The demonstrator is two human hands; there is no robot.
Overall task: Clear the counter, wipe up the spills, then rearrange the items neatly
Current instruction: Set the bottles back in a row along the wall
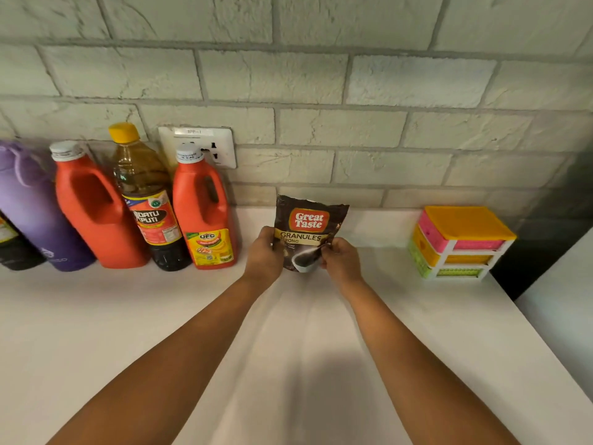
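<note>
Brown coffee pouch (308, 226) upright on counter (128, 316), both hands (263, 252) (341, 258) gripping.

both bare arms are stretched forward. the left hand (263, 252) and right hand (340, 260) are curled around opposite lower edges of one upright pouch (308, 223).

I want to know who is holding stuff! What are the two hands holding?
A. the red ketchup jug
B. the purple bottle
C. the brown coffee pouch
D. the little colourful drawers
C: the left hand and the right hand both grip the sides of the brown Great Taste coffee pouch, held upright at the back of the white counter.
</note>
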